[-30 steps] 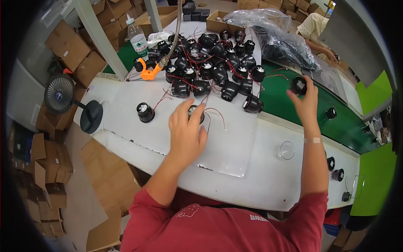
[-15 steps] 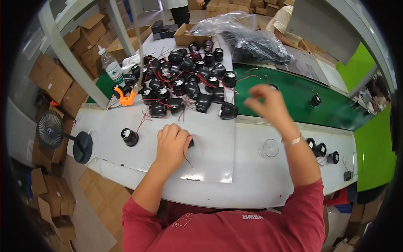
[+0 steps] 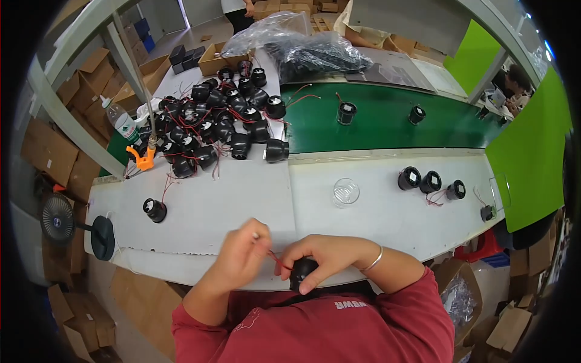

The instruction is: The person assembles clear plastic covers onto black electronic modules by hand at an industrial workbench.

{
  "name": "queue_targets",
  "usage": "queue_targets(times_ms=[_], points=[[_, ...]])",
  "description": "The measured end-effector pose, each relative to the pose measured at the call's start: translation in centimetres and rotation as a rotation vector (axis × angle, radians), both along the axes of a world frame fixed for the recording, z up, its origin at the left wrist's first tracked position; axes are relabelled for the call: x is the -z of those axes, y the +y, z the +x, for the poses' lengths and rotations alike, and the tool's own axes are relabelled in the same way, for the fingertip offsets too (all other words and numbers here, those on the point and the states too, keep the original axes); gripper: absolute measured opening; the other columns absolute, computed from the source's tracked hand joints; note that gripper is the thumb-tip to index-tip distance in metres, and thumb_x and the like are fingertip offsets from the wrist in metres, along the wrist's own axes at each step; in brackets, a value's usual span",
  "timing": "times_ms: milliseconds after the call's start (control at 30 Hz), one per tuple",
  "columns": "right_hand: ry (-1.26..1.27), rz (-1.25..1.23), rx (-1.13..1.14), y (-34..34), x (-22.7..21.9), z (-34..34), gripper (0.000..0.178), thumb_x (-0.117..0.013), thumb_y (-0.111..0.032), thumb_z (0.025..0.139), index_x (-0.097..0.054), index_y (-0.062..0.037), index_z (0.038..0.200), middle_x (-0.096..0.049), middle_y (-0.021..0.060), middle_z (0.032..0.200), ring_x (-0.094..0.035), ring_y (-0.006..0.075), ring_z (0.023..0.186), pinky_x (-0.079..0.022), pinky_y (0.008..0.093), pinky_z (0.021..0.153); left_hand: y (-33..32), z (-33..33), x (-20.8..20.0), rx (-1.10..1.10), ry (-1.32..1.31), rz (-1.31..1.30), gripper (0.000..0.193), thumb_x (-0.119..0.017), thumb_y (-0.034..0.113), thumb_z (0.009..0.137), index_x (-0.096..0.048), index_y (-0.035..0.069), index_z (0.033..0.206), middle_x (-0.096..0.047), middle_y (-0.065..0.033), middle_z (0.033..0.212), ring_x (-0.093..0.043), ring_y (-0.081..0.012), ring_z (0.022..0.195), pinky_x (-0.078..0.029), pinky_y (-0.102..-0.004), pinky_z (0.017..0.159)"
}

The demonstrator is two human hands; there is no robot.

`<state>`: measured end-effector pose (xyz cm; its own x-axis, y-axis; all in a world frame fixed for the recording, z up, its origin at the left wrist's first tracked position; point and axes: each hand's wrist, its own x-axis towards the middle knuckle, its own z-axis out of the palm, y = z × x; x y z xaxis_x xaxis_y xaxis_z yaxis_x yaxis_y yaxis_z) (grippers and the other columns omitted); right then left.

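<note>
A person in a red shirt works at a white table (image 3: 242, 199) whose near edge curves across the lower middle of the frame, both hands meeting right at that edge. The broad white surface above the hands lies open; only a lone black motor (image 3: 155, 210) at left and a clear round dish (image 3: 345, 192) at centre right stand on it. The right hand (image 3: 330, 257) is curled closed around a small black motor (image 3: 302, 273) held at the table edge, close to the chest. The left hand (image 3: 242, 254) has its thumb and forefinger pinched together on the motor's thin red wire (image 3: 277, 260), the other fingers folded. A heap of black motors (image 3: 224, 127) with red wires fills the upper left, beside a green conveyor belt (image 3: 387, 121) running to the upper right, with three more motors (image 3: 431, 181) at right. Half a second ago the right hand was raised over the belt and the left lay flat on the table; both have since drawn in to the near edge.
</note>
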<state>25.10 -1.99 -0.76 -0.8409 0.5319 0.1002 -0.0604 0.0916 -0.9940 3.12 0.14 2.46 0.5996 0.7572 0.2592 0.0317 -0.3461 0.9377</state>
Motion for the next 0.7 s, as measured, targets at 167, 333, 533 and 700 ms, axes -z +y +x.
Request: queue_targets(times_ms=[167, 333, 533, 700], points=[[0.222, -0.523, 0.444, -3.0, -1.1, 1.3, 0.017, -0.063, -0.009, 0.093, -0.061, -0.0002, 0.107, -0.067, 0.0068, 0.089, -0.063, 0.0112, 0.078, -0.052, 0.0241, 0.07, 0.6, 4.5, -0.2, 0.146, -0.07, 0.185, 0.01, -0.048, 0.001, 0.095, -0.045, 0.003, 0.085, -0.05, -0.0057, 0.072, -0.045, -0.0121, 0.061, -0.038, -0.026, 0.055], [-0.221, 0.415, 1.259, -4.4, -1.0, 6.2, 0.004, -0.067, -0.001, 0.085, -0.068, -0.0007, 0.089, -0.064, 0.0067, 0.071, -0.058, 0.0117, 0.057, -0.046, 0.0245, 0.053, 2.2, 10.3, 4.9, -0.009, -0.388, -0.281, 0.026, -0.06, 0.008, 0.091, -0.041, 0.005, 0.109, -0.05, -0.0069, 0.101, -0.049, -0.0128, 0.093, -0.041, -0.0242, 0.076], [-0.62, 0.715, 1.506, -4.4, -1.6, 9.9, 0.004, -0.068, 0.002, 0.08, -0.067, -0.0011, 0.084, -0.06, 0.0118, 0.068, -0.057, 0.0255, 0.056, -0.045, 0.0323, 0.052, 2.2, 17.6, 10.5, -0.424, 0.414, 0.169, 0.076, -0.086, 0.026, 0.068, -0.039, 0.005, 0.124, -0.051, -0.0113, 0.112, -0.048, -0.0223, 0.107, -0.041, -0.0389, 0.092], [-0.666, 0.94, 1.416, -3.6, -1.6, 9.8, 0.007, -0.07, 0.001, 0.077, -0.067, -0.0029, 0.082, -0.053, 0.0102, 0.062, -0.052, 0.0274, 0.055, -0.04, 0.0366, 0.053, 3.9, 15.5, 10.5, -0.109, 0.152, -0.184, 0.074, -0.082, 0.021, 0.072, -0.041, 0.004, 0.13, -0.057, -0.0117, 0.113, -0.053, -0.0231, 0.105, -0.044, -0.0365, 0.088]])
